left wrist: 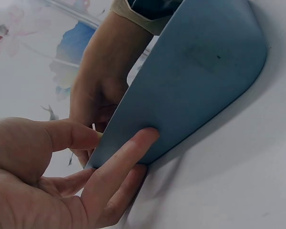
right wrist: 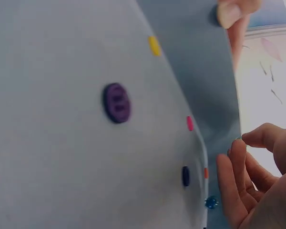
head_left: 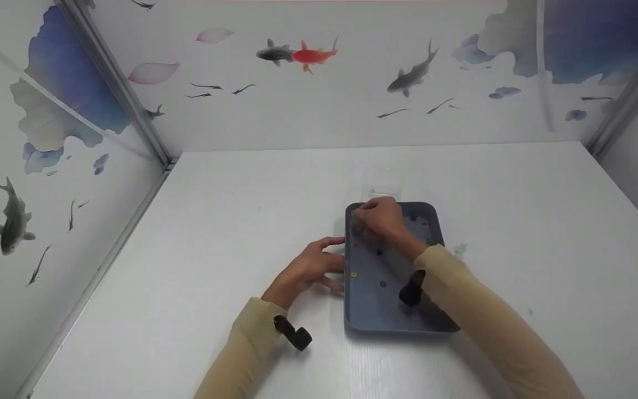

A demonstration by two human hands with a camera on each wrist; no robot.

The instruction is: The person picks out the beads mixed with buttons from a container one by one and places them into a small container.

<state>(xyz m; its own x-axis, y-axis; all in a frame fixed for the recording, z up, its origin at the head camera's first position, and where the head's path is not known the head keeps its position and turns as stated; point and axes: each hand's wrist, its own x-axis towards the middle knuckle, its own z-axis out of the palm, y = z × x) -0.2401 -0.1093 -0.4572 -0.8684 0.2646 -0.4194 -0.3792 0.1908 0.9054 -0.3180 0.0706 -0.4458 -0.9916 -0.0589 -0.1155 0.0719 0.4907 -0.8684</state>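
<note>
A blue-grey rectangular tray (head_left: pixel 366 310) lies on the table with several small coloured buttons scattered in it. Against its left wall is my left hand (head_left: pixel 312 265); the thumb reaches over the rim while the other fingers press the outer wall (left wrist: pixel 195 71). My right hand (head_left: pixel 382 216) is over the far left corner, its thumb and index fingertip pinching a tiny greenish thing (right wrist: pixel 239 139), mostly hidden. The right wrist view shows a purple two-hole button (right wrist: pixel 117 102), a yellow button (right wrist: pixel 154 46), a pink button (right wrist: pixel 189 123) and a blue faceted bead (right wrist: pixel 211 202) near that hand.
Beyond the tray's far edge stands a clear plastic container (head_left: pixel 382 188). A small crumpled clear piece (head_left: pixel 461 250) lies just right of the tray. White panels (head_left: pixel 324 111) with painted fish enclose the table at the back and sides.
</note>
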